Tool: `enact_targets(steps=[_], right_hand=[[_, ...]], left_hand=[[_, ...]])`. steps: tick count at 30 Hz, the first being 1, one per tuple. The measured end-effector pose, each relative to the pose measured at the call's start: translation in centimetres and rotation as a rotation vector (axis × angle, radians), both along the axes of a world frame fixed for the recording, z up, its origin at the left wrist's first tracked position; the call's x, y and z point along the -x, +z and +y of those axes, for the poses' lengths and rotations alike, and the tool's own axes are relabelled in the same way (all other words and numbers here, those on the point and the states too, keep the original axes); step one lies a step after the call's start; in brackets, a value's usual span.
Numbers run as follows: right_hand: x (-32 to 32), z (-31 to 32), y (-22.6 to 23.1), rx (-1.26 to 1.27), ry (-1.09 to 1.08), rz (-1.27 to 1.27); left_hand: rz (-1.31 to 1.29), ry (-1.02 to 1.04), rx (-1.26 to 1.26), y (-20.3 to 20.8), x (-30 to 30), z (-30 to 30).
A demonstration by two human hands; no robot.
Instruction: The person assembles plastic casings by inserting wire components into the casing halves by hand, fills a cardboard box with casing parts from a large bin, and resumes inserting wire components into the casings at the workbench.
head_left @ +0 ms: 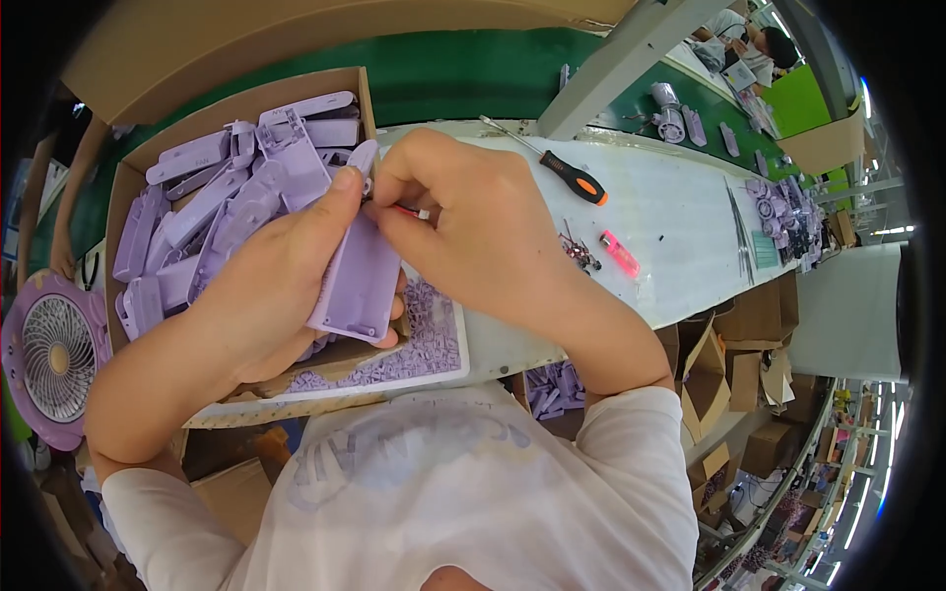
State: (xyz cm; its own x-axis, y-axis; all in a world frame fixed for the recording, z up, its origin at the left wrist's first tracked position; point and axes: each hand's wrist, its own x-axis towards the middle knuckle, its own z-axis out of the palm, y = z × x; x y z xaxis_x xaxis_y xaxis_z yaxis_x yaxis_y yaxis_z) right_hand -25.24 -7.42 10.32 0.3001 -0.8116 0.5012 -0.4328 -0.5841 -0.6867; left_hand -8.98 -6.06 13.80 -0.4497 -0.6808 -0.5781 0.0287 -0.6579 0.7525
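My left hand (305, 251) is closed around a long purple plastic housing (360, 281), thumb on its upper part and fingertips showing beneath its lower right edge. The housing is tilted, its inside facing up. Against its upper end my right hand (448, 202) pinches a small part with red wire and a white connector (422, 214); the fingers hide most of it. Behind my left hand stands a cardboard box (369, 108) heaped with similar purple housings (202, 202).
A screwdriver (572, 177), a pink lighter (620, 253) and a small wire bundle (579, 253) lie on the white bench. A shallow tray (463, 340) holds tiny purple parts. A purple fan (57, 360) stands left. Beyond runs a green conveyor (463, 79); a co-worker (749, 49) sits far right.
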Motion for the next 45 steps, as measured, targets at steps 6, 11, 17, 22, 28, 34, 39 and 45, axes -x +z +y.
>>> enact_targets(steps=[6, 11, 17, 22, 28, 34, 39, 45], right_hand=[[-0.3, 0.1, 0.1, -0.008, 0.02, 0.03], [-0.2, 0.1, 0.0, -0.035, 0.03, 0.084], [-0.1, 0.1, 0.3, -0.057, 0.039, 0.088], [0.0, -0.8, 1.2, -0.092, 0.096, 0.038], [-0.1, -1.0, 1.1, -0.187, 0.101, -0.062], [-0.4, -0.5, 0.7, -0.202, 0.069, -0.16], [-0.4, -0.2, 0.1, -0.136, 0.067, -0.153], [-0.5, 0.4, 0.2, 0.038, 0.02, -0.126]], left_hand=[[0.016, -0.011, -0.027, -0.3, -0.3, -0.1], [0.062, 0.011, -0.085, -0.6, -0.4, -0.2], [0.049, 0.037, -0.088, -0.6, -0.1, -0.1], [0.011, 0.024, -0.039, -0.3, -0.4, -0.1], [-0.031, 0.05, -0.012, 0.5, -0.4, -0.1], [0.008, 0.075, -0.083, 0.8, -0.3, -0.1], [0.018, 0.102, -0.104, 0.7, -0.3, 0.1], [0.088, 0.143, -0.079, 0.6, 0.1, 0.5]])
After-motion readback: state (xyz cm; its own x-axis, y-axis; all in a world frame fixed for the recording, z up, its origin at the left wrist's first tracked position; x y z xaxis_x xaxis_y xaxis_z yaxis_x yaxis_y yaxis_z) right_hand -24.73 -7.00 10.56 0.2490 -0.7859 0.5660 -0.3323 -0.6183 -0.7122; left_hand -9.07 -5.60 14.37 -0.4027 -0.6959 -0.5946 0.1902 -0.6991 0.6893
